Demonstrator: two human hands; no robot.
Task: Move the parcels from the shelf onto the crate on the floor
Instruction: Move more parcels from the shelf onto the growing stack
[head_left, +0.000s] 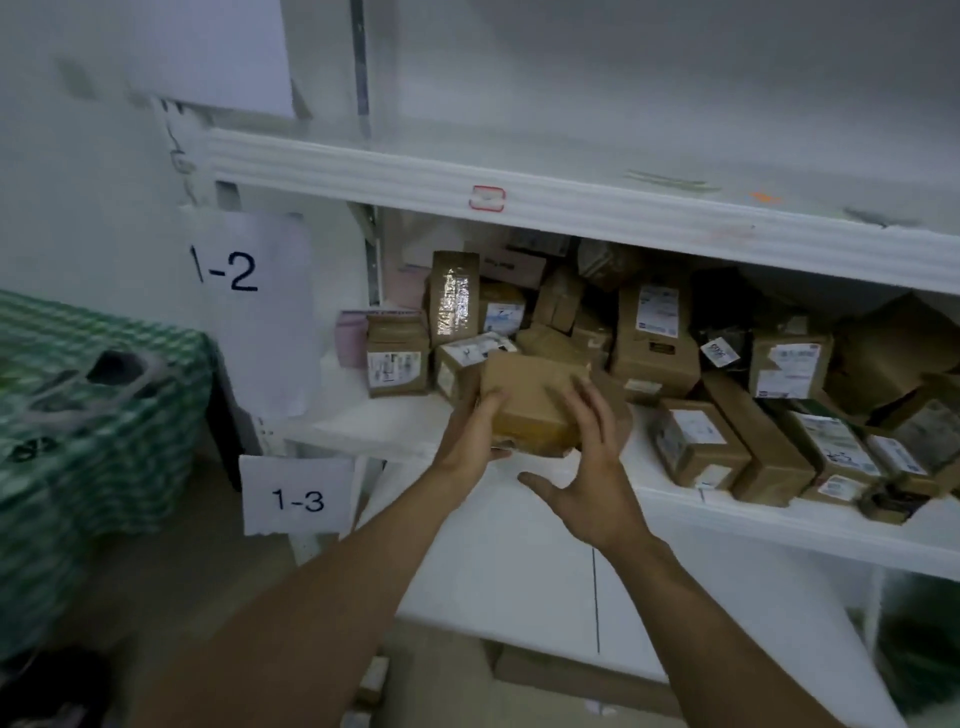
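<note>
A plain brown cardboard parcel (530, 400) sits at the front of the white shelf (395, 426), near its left end. My left hand (475, 436) grips its left side, thumb on top. My right hand (587, 467) is against the parcel's right side with fingers spread, thumb pointing left below it. Behind and to the right lie several more labelled brown parcels (654, 338), some upright, some tipped. The crate on the floor is not in view.
Paper signs "1-2" (244, 270) and "1-3" (298, 499) hang on the shelf's left post. A green checked cloth (104, 415) covers something at the left, with a dark object on it. A white upper shelf board (519, 192) overhangs the parcels. A lower shelf (519, 571) lies beneath.
</note>
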